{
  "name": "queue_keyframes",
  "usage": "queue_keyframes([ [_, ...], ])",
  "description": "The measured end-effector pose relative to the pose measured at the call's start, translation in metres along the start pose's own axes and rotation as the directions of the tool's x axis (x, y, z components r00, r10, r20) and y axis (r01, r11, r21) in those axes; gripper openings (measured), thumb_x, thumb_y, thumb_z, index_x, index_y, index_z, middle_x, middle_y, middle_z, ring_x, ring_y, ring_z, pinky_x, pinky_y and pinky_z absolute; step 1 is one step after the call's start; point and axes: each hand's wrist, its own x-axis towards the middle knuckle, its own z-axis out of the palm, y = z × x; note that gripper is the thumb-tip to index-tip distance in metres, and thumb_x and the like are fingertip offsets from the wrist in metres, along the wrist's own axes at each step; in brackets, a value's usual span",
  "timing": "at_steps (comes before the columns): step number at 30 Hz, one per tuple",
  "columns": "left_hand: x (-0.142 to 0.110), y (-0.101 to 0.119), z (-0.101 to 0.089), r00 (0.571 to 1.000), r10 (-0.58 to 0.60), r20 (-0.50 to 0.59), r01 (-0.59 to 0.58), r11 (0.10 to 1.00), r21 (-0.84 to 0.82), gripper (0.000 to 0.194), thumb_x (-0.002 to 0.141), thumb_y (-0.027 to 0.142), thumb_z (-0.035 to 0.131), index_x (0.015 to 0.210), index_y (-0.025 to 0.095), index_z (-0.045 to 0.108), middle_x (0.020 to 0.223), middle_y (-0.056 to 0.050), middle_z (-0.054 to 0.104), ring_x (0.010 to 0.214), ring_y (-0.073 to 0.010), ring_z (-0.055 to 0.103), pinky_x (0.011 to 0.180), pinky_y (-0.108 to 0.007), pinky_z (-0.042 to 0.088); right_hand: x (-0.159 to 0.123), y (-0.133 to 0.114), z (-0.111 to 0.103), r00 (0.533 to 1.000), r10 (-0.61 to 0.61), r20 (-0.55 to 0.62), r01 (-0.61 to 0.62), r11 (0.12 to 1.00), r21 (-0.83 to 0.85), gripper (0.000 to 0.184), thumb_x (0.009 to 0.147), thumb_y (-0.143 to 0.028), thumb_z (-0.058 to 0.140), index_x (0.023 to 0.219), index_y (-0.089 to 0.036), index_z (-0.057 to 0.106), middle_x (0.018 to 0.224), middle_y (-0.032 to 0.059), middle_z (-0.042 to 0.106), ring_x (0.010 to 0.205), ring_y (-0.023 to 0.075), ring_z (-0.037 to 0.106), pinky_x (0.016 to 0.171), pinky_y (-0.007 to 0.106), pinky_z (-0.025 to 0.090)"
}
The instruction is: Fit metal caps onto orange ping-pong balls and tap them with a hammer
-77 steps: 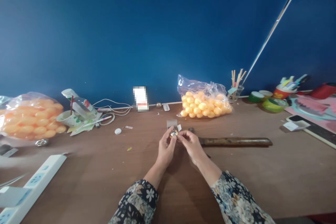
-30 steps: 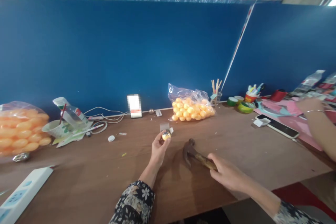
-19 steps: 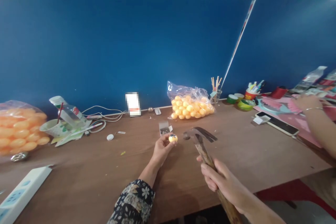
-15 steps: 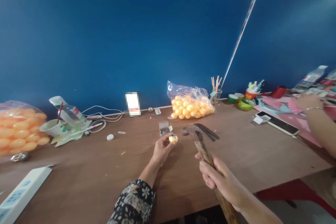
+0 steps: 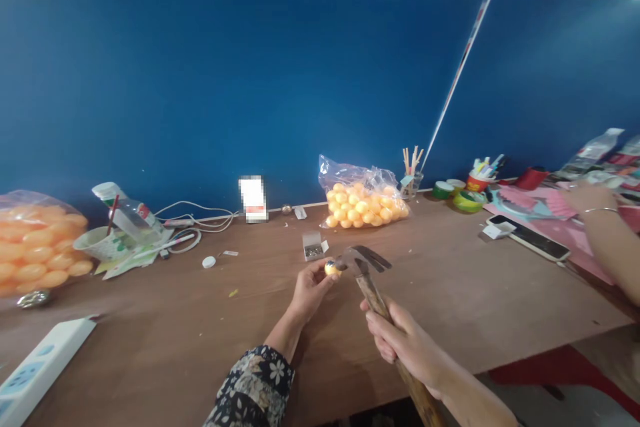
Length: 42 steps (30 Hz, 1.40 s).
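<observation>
Between its thumb and fingers my left hand (image 5: 310, 292) holds a small orange ball (image 5: 331, 269) above the brown table (image 5: 170, 340). Something dark or shiny shows on top of the ball, too small to make out. My right hand (image 5: 395, 330) is wrapped around the wooden handle of a claw hammer (image 5: 367, 273). The hammer's face is right at the ball's upper right side; whether it touches I cannot tell. Just behind the left hand lies an open little box (image 5: 313, 247) of small metal pieces.
A clear bag of orange balls (image 5: 367, 205) rests by the blue partition (image 5: 280, 93), another bag (image 5: 40, 243) at far left. A power strip (image 5: 47, 367) lies at the front left. On the right are tape rolls (image 5: 469, 200), a phone (image 5: 533, 238) and another person's arm (image 5: 607, 227).
My right hand has brought the hammer left and slightly down, so its head now meets the ball's edge in view. My left hand still holds the ball, barely shifted.
</observation>
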Motion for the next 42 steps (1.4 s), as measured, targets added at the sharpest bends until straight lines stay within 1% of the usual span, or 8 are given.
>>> queue_keyframes([
  [2, 0.000, -0.001, 0.000, 1.000, 0.010, 0.013, -0.011, 1.000, 0.015, 0.045, 0.060, 0.031, 0.081, 0.100, 0.013, 0.067, 0.089, -0.008, 0.072, 0.077, -0.0174, 0.066, 0.070, -0.026, 0.050, 0.002, 0.000, 0.000, 1.000, 0.005, 0.009, -0.005, 1.000, -0.004, 0.043, 0.083, -0.057, 0.054, 0.102, -0.019, 0.046, 0.060, -0.0100, 0.034, 0.046, 0.0046, 0.030, 0.047, 0.022, 0.026],
  [8, 0.003, -0.008, -0.006, 0.994, 0.089, -0.062, -0.078, 0.985, 0.157, 0.041, 0.057, 0.026, 0.082, 0.092, 0.015, 0.063, 0.085, -0.007, 0.071, 0.076, -0.0168, 0.067, 0.070, -0.027, 0.051, 0.004, 0.001, 0.002, 0.999, -0.032, -0.014, 0.031, 0.999, -0.007, 0.045, 0.082, -0.059, 0.053, 0.103, -0.020, 0.045, 0.060, -0.0103, 0.035, 0.045, 0.0047, 0.031, 0.047, 0.022, 0.026],
  [14, 0.002, -0.011, -0.007, 0.994, 0.105, -0.015, -0.100, 0.977, 0.186, 0.041, 0.058, 0.022, 0.081, 0.092, 0.016, 0.059, 0.086, -0.006, 0.070, 0.077, -0.0168, 0.066, 0.071, -0.028, 0.052, 0.004, 0.002, 0.003, 1.000, 0.017, 0.000, -0.017, 1.000, -0.022, 0.049, 0.077, -0.061, 0.055, 0.100, -0.019, 0.045, 0.060, -0.0101, 0.036, 0.044, 0.0046, 0.029, 0.046, 0.023, 0.024],
  [21, 0.001, -0.010, -0.006, 0.986, 0.156, -0.064, -0.131, 0.947, 0.293, 0.040, 0.057, 0.023, 0.081, 0.089, 0.017, 0.058, 0.082, -0.003, 0.068, 0.073, -0.0154, 0.064, 0.067, -0.026, 0.052, 0.005, 0.009, 0.004, 1.000, -0.014, -0.018, 0.014, 1.000, 0.017, 0.049, 0.078, -0.062, 0.055, 0.100, -0.020, 0.045, 0.059, -0.0104, 0.035, 0.042, 0.0047, 0.030, 0.045, 0.022, 0.025],
  [27, -0.001, -0.009, -0.005, 0.983, 0.176, -0.060, -0.156, 0.955, 0.253, 0.041, 0.057, 0.021, 0.080, 0.089, 0.018, 0.056, 0.082, -0.002, 0.065, 0.074, -0.0156, 0.063, 0.069, -0.027, 0.052, 0.004, 0.006, 0.003, 1.000, -0.003, -0.020, 0.004, 1.000, 0.027, 0.045, 0.079, -0.059, 0.056, 0.100, -0.020, 0.047, 0.060, -0.0098, 0.036, 0.043, 0.0044, 0.031, 0.046, 0.021, 0.025],
  [32, -0.001, -0.006, -0.002, 0.978, 0.203, -0.048, -0.188, 0.959, 0.212, 0.041, 0.060, 0.020, 0.078, 0.094, 0.019, 0.054, 0.094, -0.004, 0.065, 0.083, -0.0166, 0.064, 0.076, -0.030, 0.052, 0.000, 0.005, -0.001, 0.999, -0.013, -0.032, 0.014, 1.000, 0.024, 0.046, 0.080, -0.060, 0.055, 0.101, -0.020, 0.047, 0.060, -0.0098, 0.035, 0.044, 0.0045, 0.030, 0.046, 0.021, 0.024],
  [37, -0.001, -0.004, -0.002, 0.995, 0.101, -0.025, -0.099, 0.994, 0.052, 0.040, 0.065, 0.025, 0.076, 0.100, 0.019, 0.057, 0.104, -0.008, 0.065, 0.093, -0.0174, 0.062, 0.081, -0.028, 0.049, -0.002, 0.007, 0.000, 1.000, -0.001, -0.028, 0.002, 0.999, 0.032, 0.044, 0.081, -0.059, 0.054, 0.102, -0.021, 0.045, 0.060, -0.0099, 0.034, 0.045, 0.0052, 0.031, 0.048, 0.022, 0.026],
  [42, -0.002, -0.001, -0.003, 0.998, -0.062, -0.011, 0.058, 0.979, -0.197, 0.043, 0.068, 0.030, 0.075, 0.106, 0.018, 0.059, 0.099, -0.006, 0.064, 0.082, -0.0140, 0.060, 0.072, -0.026, 0.048, -0.005, 0.004, 0.002, 0.999, -0.004, -0.035, 0.006, 0.999, 0.044, 0.047, 0.080, -0.061, 0.055, 0.102, -0.021, 0.045, 0.060, -0.0097, 0.035, 0.045, 0.0055, 0.031, 0.047, 0.023, 0.025],
])
